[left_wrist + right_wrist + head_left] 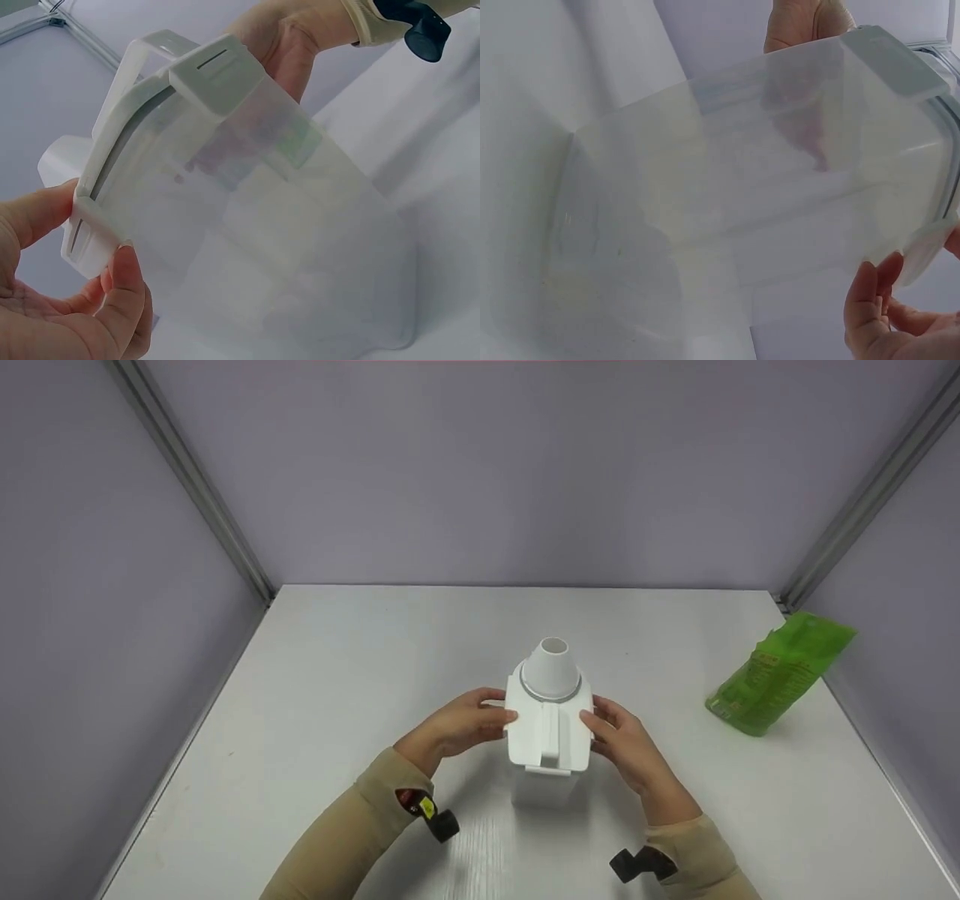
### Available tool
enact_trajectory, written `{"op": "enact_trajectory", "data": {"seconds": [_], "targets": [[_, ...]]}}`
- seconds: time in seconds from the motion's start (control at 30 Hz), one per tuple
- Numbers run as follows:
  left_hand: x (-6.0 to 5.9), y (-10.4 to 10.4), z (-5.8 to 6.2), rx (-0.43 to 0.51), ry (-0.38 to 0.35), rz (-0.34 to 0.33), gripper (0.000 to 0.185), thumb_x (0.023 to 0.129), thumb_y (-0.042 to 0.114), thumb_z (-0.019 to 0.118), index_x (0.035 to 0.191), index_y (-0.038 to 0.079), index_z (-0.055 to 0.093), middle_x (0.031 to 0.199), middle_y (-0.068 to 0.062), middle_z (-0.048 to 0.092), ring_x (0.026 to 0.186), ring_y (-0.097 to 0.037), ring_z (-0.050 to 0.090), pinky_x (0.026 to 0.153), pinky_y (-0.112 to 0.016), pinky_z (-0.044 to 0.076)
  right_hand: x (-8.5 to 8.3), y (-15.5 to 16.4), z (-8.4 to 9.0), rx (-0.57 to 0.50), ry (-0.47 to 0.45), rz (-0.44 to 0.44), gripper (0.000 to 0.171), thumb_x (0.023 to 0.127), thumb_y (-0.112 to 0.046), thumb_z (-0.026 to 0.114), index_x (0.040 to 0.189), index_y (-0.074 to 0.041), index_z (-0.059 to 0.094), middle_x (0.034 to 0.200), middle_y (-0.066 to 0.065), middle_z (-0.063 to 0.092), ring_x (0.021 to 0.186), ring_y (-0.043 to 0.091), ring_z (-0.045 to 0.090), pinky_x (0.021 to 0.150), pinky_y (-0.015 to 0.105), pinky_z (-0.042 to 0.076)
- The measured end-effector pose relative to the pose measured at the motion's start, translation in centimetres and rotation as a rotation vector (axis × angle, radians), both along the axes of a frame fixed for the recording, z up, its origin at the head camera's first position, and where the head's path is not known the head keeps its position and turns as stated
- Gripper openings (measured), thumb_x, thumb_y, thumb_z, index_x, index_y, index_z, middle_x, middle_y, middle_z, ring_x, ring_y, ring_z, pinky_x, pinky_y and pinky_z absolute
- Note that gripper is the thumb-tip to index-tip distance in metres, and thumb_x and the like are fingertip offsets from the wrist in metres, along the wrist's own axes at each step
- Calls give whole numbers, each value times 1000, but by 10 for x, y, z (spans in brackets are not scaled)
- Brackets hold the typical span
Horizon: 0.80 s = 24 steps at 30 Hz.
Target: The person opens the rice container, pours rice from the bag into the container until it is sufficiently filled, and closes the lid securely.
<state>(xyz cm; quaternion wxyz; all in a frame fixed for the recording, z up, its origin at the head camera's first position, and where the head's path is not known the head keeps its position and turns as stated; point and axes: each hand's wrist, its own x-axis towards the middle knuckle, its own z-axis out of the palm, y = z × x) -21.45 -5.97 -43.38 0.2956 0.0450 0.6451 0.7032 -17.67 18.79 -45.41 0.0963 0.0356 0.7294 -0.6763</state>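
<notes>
Both hands' fingers (501, 718) flank the container (548, 727).

- Head view: the container (548, 727) is seen from above; its clear body is mostly hidden under its white lid (550, 718), only the near wall showing.
- Head view: fingertips of the left hand (459, 727) and right hand (624, 742) disappear behind the lid's side edges.
- Green pouch (776, 675): print too small to read.
- Both forearms cut off by the bottom edge.
- Left wrist view: left hand cut off at the lower left corner; the opposite hand shows only as a blur through the clear wall.
- Right wrist view: right hand cut off at the lower right; lid clipped by the right edge.
</notes>
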Motion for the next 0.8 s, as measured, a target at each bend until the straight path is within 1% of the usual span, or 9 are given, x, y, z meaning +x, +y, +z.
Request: {"op": "enact_trajectory", "data": {"seconds": [0.1,0.37,0.6,0.8], "targets": [[1,0,0,-5,5,3,62,84,10,67,135,-6,35,113,-19,57,95,-23,62,93,-38,45,0,0,0,-1,-6,1,70,90,-34,61,141,2,31,140,22,37,116,30,51,89,34,48],[1,0,-1,0,9,9,60,85,8,66,134,-6,34,110,-18,59,92,-21,62,91,-37,46,0,0,1,5,-4,6,69,90,-35,61,141,1,32,139,21,39,113,29,53,89,35,48],[3,1,2,-20,16,0,61,85,10,67,134,-7,34,109,-18,58,88,-19,62,91,-37,47,2,1,2,-12,-3,8,65,92,-31,60,140,2,32,137,21,41,110,27,55,86,34,50],[2,1,1,-22,13,8,60,84,10,67,132,-7,35,107,-18,58,87,-19,63,91,-37,47,1,2,2,-5,7,17,67,92,-32,59,141,4,30,139,24,38,112,28,54,87,34,49]]}}
